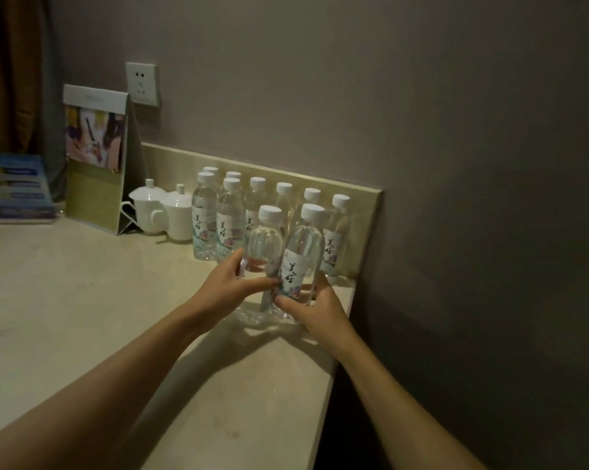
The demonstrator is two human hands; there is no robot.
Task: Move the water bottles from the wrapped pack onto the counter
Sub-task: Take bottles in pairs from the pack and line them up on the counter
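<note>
Two clear water bottles with white caps stand close together near the counter's right edge. My left hand [233,286] grips the left bottle [265,244] low on its body. My right hand [315,308] grips the right bottle [303,252], which shows a printed label, near its base. Both bottle bases seem to rest on the beige counter [82,300]. Behind them several more bottles [230,222] stand in rows against the backsplash. No plastic wrap is plainly visible.
Two white lidded cups [164,212] sit left of the bottle rows. A folded standing card [98,157] and a blue leaflet holder [20,188] stand further left. A wall socket [143,83] is above. The counter ends at a drop on the right [349,310].
</note>
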